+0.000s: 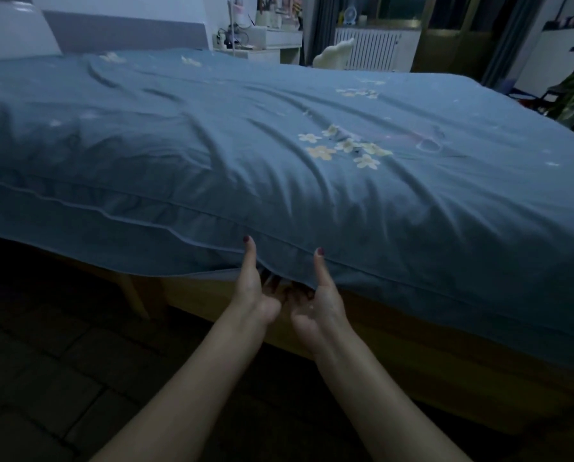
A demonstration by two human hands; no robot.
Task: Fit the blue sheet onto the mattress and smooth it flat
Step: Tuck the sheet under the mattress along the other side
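The blue sheet (279, 155) lies draped over the whole mattress (209, 276), its top side creased with long diagonal folds around the flower print (344, 148), and its piped edge hangs down the near side of the bed. Both hands work at that hanging edge, close together and palm up. The left hand (255, 288) has its thumb raised against the outside of the cloth while its fingers curl up beneath the hem, so it pinches the sheet's edge. The right hand (319, 301) does the same just beside it, thumb on the outside and fingers hidden under the fabric. A pale strip of what looks like the mattress underside shows just left of the hands, above the wooden bed frame (395, 331).

The step in hand seems to be tucking the side skirt under the mattress. The risk is that pulling at one narrow spot drags the cloth unevenly, deepening the diagonal creases on top instead of clearing them. A hard tug could also draw the far side or a corner loose, though the far edge cannot be seen from here. With the fingers out of sight under the hem, they could bunch the fabric into a lump against the frame. The dim light makes small wrinkles easy to miss.
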